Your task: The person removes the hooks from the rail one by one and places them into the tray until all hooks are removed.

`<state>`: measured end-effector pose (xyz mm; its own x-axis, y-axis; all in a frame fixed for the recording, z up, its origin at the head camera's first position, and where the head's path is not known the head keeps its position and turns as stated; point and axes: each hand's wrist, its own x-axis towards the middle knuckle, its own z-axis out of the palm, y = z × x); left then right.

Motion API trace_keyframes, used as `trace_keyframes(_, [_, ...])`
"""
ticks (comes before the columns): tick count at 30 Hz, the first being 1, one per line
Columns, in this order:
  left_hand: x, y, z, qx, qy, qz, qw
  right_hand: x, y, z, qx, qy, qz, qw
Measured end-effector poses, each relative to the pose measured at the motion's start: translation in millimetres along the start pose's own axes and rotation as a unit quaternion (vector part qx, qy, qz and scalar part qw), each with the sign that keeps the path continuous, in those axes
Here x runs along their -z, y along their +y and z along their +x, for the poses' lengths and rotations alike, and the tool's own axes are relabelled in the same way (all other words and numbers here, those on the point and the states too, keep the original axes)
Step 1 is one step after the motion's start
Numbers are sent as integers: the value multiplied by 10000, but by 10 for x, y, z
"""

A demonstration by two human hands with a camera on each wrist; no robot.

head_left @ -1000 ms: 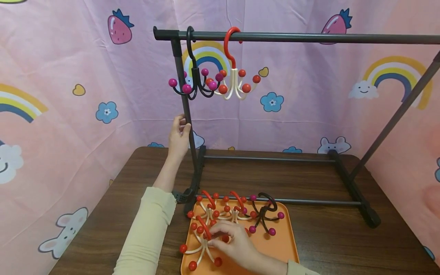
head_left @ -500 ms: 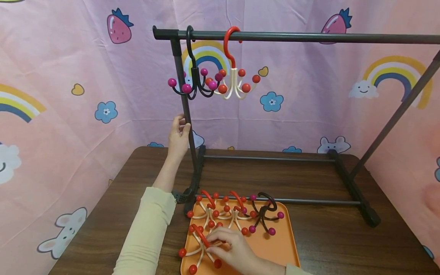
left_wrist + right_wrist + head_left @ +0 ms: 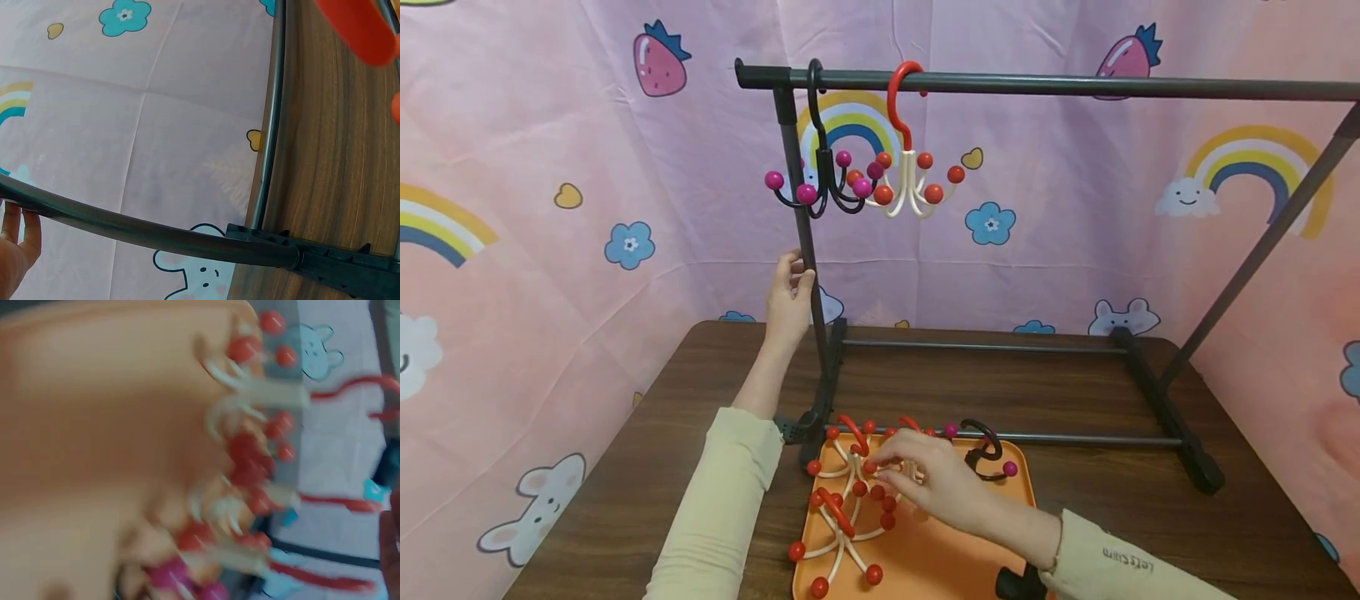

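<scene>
The left hand point(image 3: 790, 304) pinches the black pole point(image 3: 156, 232). The right hand's point(image 3: 936, 479) grip looks loosely spread, close to the red-and-white hangers point(image 3: 842, 540) on the orange tray point(image 3: 955, 558). They look light, stiff, maybe slippery; I'd pinch a red hook point(image 3: 835, 510).

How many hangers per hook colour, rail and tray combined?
Red-hooked hangers: 4 (1 on the rail, 3 on the tray)
Black-hooked hangers: 2 (1 on the rail, 1 on the tray)
Total: 6

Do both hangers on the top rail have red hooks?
No, the left hanger has a black hook, the other hanger a red hook.
</scene>
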<state>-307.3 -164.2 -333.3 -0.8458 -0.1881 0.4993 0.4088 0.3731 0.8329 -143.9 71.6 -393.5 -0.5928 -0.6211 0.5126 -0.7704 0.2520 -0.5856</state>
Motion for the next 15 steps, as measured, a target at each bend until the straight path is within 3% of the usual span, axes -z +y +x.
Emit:
trace_keyframes(10, [12, -8, 7, -88, -32, -27, 10000, 697, -60, 572, -379, 376, -848, 9950])
trace_keyframes(15, [11, 1, 0, -43, -35, 34, 10000, 967, -94, 872, -257, 916, -1309, 9868])
